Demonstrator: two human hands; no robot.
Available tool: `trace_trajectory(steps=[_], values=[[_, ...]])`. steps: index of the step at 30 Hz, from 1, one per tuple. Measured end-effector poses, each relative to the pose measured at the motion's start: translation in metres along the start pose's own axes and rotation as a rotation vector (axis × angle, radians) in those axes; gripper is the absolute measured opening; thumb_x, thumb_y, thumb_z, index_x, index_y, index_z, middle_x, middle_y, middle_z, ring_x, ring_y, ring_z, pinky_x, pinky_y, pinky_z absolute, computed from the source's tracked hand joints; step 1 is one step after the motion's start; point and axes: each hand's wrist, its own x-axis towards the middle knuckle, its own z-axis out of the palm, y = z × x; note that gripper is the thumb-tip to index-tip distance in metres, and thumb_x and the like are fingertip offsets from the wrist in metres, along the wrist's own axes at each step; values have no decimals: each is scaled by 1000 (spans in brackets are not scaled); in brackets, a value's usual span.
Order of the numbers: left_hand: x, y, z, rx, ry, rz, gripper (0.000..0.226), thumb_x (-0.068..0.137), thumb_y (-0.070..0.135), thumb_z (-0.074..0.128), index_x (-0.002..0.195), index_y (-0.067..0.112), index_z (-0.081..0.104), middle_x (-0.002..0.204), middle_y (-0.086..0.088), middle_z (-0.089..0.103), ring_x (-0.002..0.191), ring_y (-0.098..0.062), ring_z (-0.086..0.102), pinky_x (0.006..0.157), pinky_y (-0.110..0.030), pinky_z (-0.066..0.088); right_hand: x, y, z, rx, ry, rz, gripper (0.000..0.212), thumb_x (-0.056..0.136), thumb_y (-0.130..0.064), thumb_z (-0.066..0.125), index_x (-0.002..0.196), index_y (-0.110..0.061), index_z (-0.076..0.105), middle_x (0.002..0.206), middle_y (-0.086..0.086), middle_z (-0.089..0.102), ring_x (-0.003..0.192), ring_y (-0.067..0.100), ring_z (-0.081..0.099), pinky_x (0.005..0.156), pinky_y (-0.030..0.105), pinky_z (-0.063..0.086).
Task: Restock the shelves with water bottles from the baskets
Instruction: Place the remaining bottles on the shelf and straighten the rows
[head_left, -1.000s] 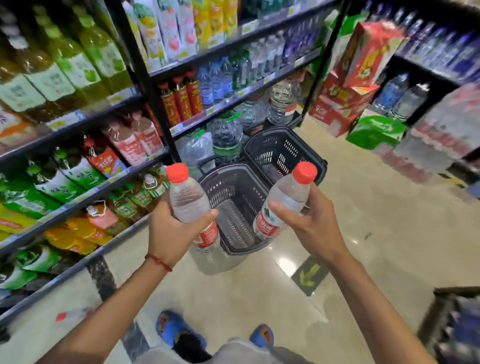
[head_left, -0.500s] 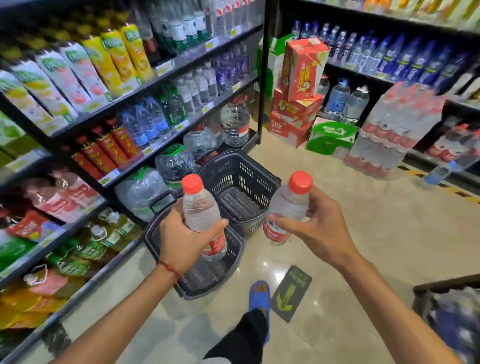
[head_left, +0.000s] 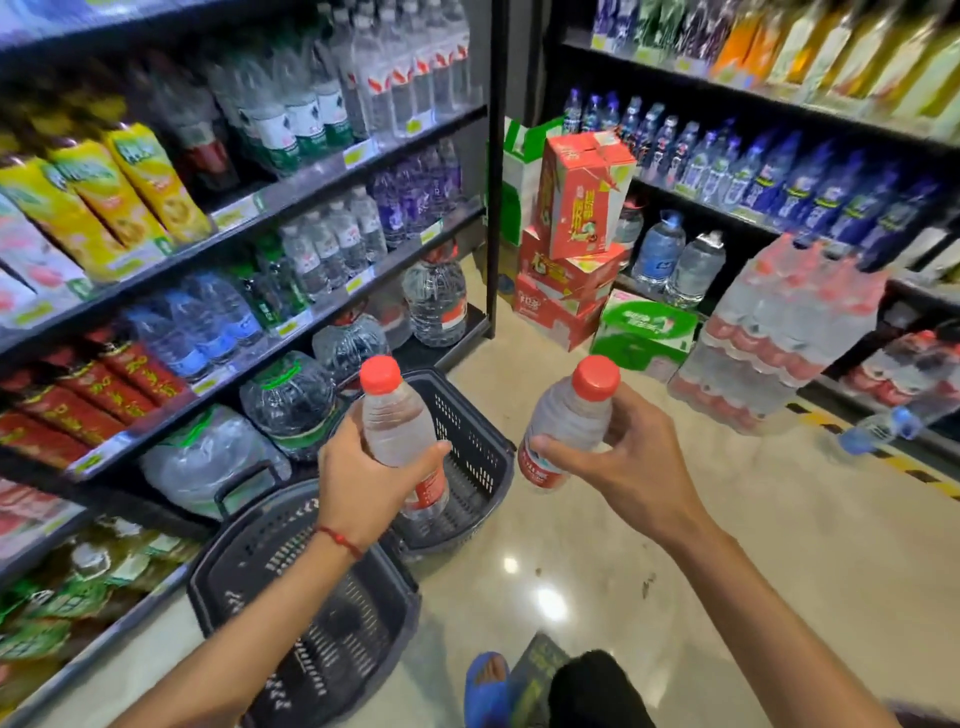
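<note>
Head view, left hand (head_left: 363, 480): clasped one clear red-capped plastic water bottle (head_left: 396, 423) over the dark slotted basket (head_left: 483, 447).
Right hand (head_left: 631, 470): clasped its twin (head_left: 566, 415) beside the basket.
Handling: seemed light, squashy — mid-body hold suited.

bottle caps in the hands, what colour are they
Red, on both clear plastic water bottles; the head view shows it.

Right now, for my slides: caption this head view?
Left hand grips one red-capped bottle, right hand another, near two dark baskets.
</note>
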Motion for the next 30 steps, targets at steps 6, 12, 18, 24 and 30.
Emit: trace_trajectory(steps=[6, 12, 18, 24, 30], values=[[69, 23, 47, 66, 93, 20, 61, 57, 48, 93, 108, 27, 68, 98, 20, 75, 92, 2, 70, 80, -14, 54, 108, 24, -33, 36, -158, -68, 58, 67, -36, 94, 118, -21, 71, 110, -9, 78, 103, 13, 74, 95, 41, 60], [130, 48, 95, 64, 299, 0, 63, 61, 44, 95, 114, 24, 68, 107, 9, 75, 100, -10, 71, 90, -36, 58, 228, 45, -61, 74, -346, -154, 52, 68, -32, 94, 113, -20, 71, 106, -6, 78, 99, 13, 75, 92, 36, 60], [159, 71, 118, 84, 505, -80, 63, 60, 49, 90, 115, 27, 67, 107, 11, 75, 98, -7, 71, 85, -30, 57, 323, 43, -56, 84, -540, -206, 55, 69, -43, 92, 114, -23, 71, 107, -9, 78, 100, 13, 75, 94, 43, 60], [188, 70, 98, 122, 661, -108, 54, 70, 18, 94, 116, 15, 67, 102, 14, 73, 91, 5, 69, 76, -11, 51, 379, 38, 1, 66, -672, -273, 42, 69, -34, 95, 103, -31, 70, 98, -23, 77, 89, -4, 71, 86, 21, 54], [222, 60, 59, 106, 700, -93, 55, 63, 33, 92, 112, 25, 68, 102, 14, 75, 96, -3, 71, 81, -15, 54, 418, 29, 73, 57, -770, -298, 44, 72, -30, 96, 109, -26, 72, 101, -13, 79, 95, 5, 74, 89, 31, 59]])
